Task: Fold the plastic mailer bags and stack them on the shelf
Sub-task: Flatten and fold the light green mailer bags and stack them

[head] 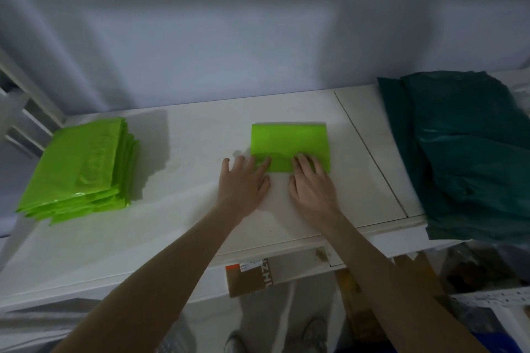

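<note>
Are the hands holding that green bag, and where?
Not gripped: both hands' straight fingers press the folded green bag flat along its near edge.

Both bare forearms reach forward and converge, the left hand (243, 183) lying palm-down with fingers straight and slightly spread, the right hand (311, 183) just beside it, also palm-down, fingers extended and pressed flat, thumbs angled toward each other.
</note>
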### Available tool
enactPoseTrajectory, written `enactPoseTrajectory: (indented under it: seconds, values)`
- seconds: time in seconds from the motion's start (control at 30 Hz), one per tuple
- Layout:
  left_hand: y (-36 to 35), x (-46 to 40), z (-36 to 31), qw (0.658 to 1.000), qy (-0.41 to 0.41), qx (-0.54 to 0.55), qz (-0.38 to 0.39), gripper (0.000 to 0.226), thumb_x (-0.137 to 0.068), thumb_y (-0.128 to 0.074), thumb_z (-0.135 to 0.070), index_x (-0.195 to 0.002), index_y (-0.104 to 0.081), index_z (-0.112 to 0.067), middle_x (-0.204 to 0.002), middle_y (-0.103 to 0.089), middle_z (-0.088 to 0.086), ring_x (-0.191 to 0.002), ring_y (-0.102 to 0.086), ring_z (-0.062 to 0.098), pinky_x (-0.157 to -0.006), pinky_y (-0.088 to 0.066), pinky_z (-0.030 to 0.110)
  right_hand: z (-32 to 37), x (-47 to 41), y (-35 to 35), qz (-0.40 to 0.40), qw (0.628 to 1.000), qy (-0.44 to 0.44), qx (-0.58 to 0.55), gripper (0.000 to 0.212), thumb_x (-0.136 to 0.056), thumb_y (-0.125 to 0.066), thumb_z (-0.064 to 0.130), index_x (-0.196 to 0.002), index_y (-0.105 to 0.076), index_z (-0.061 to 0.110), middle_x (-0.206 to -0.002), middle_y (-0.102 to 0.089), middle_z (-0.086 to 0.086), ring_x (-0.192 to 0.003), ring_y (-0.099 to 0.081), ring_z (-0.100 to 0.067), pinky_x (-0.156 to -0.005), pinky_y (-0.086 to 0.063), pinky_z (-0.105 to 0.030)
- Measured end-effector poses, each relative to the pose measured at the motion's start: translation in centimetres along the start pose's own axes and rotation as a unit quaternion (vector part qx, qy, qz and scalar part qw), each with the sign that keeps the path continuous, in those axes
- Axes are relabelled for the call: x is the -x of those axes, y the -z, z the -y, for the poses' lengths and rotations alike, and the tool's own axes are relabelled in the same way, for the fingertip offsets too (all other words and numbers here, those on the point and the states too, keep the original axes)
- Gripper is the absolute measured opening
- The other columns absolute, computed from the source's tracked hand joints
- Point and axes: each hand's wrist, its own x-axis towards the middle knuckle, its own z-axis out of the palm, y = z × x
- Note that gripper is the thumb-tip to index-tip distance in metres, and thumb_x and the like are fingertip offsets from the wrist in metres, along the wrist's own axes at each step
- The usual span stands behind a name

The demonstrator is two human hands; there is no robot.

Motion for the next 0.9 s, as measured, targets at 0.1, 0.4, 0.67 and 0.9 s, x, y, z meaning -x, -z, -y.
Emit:
enactPoseTrajectory:
  seconds: [0.1,0.4,0.67,0.9]
  values:
    - [-0.3,0.1,0.1,1.000,-0.001,0.006,0.001,0.079,-0.079,0.012,-0.046,-0.146,-0.027,-0.032,-0.136,-0.044,0.004,-0.124,-0.040,0.026,-0.104,-0.025,0.047,-1.6,0.4,0.6,0.011,1.000,-0.012,0.021,0.049,-0.084,-0.033,0.029,-0.114,-0.065,0.006,-0.117,-0.064,-0.008,-0.107,-0.056,-0.029,-0.075,-0.052,-0.035]
    - [-1.1,-0.2,-0.1,0.998,0.012,0.001,-0.057,0.052,-0.087,-0.027,-0.042,-0.120,-0.062,-0.023,-0.102,-0.064,0.006,-0.092,-0.061,0.028,-0.083,-0.047,0.046,-2.9,1.1,0.6,0.040,0.997,-0.032,-0.060,0.054,-0.087,-0.030,0.024,-0.123,-0.055,-0.006,-0.125,-0.058,-0.019,-0.110,-0.059,-0.033,-0.089,-0.053,-0.042]
    - [-0.9,-0.2,-0.9,0.996,-0.013,0.071,-0.056,0.058,-0.090,-0.022,-0.043,-0.125,-0.060,-0.016,-0.134,-0.054,0.005,-0.129,-0.047,0.025,-0.103,-0.035,0.053,-2.6,1.1,0.3,0.058,0.993,-0.064,-0.082,0.057,-0.097,-0.030,0.024,-0.146,-0.019,-0.001,-0.155,-0.021,-0.015,-0.144,-0.016,-0.024,-0.118,-0.016,-0.038]
    - [-0.4,0.1,-2.1,0.981,-0.076,0.075,-0.161,0.042,-0.091,-0.033,-0.041,-0.095,-0.070,-0.020,-0.092,-0.066,0.002,-0.093,-0.063,0.023,-0.094,-0.035,0.040,-3.1,0.2,2.0,0.065,0.988,-0.105,-0.095,0.058,-0.093,-0.042,0.024,-0.147,-0.023,0.015,-0.157,-0.010,-0.008,-0.140,-0.016,-0.027,-0.109,-0.025,-0.046]
